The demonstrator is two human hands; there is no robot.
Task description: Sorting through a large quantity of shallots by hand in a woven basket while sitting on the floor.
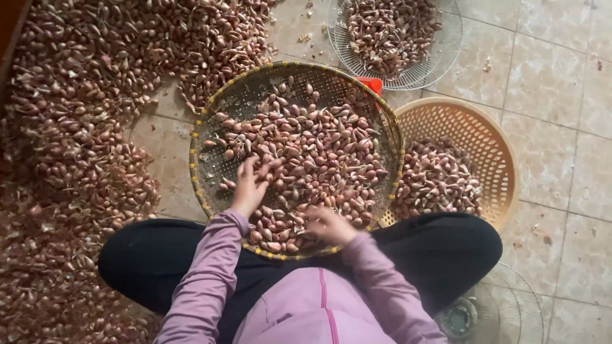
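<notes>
A round woven sieve tray (207, 121) rests on my lap, filled with pinkish garlic cloves (319, 150). My left hand (252, 185) lies on the cloves at the tray's near left, fingers spread among them. My right hand (328, 224) rests on the cloves at the tray's near edge, fingers curled into the heap; whether it holds any I cannot tell. Both arms wear lilac sleeves.
A large heap of cloves (76, 127) covers the tiled floor on the left. A tan plastic basket (491, 140) with cloves sits to the right. A wire mesh tray (446, 51) with cloves stands at the back. A wire fan guard (510, 306) lies at bottom right.
</notes>
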